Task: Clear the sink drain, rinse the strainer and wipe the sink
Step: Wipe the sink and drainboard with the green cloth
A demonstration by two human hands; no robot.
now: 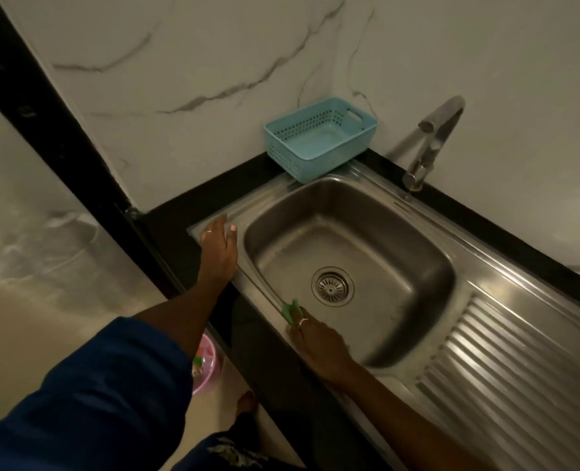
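Right hand (319, 341) grips green scrub pad (292, 311), pressed on sink (401, 363) front rim at basin's 7 o'clock. Left hand (219, 248) lies flat, fingers extended, on steel rim at basin's 9 o'clock. Strainer (331, 286) seated in drain, basin centre. Ribbed drainboard (506, 375) at 4 o'clock. Tap (431, 144) at 1 o'clock. Blue perforated basket (319, 139) at 12 o'clock, no contents visible, on black countertop (179, 215). Marble-veined wall (213, 79) behind. Pink tub (208, 365) on floor; contents unclear.
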